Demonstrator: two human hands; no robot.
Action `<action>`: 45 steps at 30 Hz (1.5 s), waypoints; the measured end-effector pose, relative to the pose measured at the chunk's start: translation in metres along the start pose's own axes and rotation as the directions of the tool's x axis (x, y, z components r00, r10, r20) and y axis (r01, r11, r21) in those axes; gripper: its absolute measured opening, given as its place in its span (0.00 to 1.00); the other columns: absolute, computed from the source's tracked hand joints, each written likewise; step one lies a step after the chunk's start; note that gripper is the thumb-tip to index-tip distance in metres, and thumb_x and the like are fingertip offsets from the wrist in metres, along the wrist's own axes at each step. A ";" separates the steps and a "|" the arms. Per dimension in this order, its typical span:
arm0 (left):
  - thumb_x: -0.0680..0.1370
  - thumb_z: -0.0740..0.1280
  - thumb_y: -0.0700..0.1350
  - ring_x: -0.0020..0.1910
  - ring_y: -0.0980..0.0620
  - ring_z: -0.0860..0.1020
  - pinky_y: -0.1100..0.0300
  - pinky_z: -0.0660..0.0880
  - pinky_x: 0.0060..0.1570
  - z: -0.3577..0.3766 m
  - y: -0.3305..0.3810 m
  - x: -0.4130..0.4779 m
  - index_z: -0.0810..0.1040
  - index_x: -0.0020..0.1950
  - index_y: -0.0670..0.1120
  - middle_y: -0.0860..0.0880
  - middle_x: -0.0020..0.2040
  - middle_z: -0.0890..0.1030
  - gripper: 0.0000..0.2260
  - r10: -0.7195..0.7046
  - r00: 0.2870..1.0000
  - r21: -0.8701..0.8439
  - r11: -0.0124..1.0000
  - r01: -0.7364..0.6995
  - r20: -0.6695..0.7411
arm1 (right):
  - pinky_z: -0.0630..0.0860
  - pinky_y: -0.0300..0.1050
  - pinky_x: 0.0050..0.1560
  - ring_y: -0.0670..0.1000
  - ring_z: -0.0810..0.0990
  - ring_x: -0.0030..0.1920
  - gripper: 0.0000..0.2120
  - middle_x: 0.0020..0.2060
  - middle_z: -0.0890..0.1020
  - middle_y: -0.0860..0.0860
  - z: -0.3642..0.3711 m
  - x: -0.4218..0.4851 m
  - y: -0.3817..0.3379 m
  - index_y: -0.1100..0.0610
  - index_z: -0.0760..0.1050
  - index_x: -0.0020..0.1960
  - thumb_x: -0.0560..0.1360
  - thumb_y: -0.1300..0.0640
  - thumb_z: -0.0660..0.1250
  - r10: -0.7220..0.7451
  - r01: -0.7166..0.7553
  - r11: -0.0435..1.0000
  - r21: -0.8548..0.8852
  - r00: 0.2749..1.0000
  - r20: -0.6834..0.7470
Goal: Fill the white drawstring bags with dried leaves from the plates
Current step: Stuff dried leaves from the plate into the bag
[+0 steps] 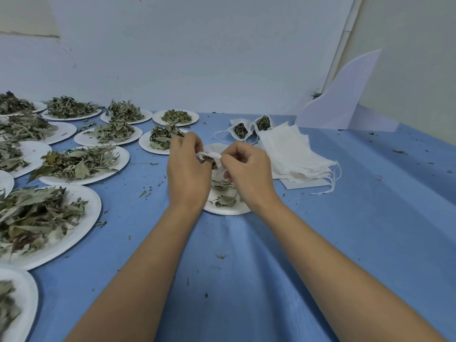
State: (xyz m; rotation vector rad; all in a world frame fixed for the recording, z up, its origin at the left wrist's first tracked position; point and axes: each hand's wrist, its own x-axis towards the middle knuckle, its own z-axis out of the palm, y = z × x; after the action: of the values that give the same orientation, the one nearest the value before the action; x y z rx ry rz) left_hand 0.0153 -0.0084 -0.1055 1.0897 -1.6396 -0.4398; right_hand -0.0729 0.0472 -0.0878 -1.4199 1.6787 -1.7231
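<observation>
A small white drawstring bag (pixel 209 156) hangs between both hands above a white plate (pixel 228 210) that carries a few dried leaves (pixel 223 199). My left hand (pixel 188 172) grips the bag's left edge with curled fingers. My right hand (pixel 248 172) pinches its right edge. Dark leaf bits show at the bag's mouth. A stack of flat white bags (pixel 296 156) lies to the right of the plate. Two filled bags (pixel 251 127) rest behind the stack.
Several white plates heaped with dried leaves (pixel 79 164) cover the left half of the blue tablecloth (pixel 246 280). A white curved board (pixel 343 99) leans in the back right corner. Leaf crumbs are scattered over the cloth.
</observation>
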 end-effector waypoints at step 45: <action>0.78 0.67 0.44 0.32 0.52 0.78 0.61 0.75 0.33 -0.013 0.001 0.023 0.81 0.49 0.49 0.50 0.41 0.82 0.04 -0.481 0.877 -0.588 0.707 0.392 0.007 | 0.67 0.42 0.63 0.48 0.75 0.63 0.13 0.61 0.80 0.48 -0.006 0.005 0.029 0.53 0.80 0.60 0.77 0.52 0.66 0.075 0.307 0.774 -0.553 0.824 0.562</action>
State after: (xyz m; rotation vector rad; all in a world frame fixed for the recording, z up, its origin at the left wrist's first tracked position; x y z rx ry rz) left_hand 0.0266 -0.0233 -0.0871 0.9998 -0.9838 -1.0720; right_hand -0.0914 0.0398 -0.1099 -2.1016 1.8913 -0.6289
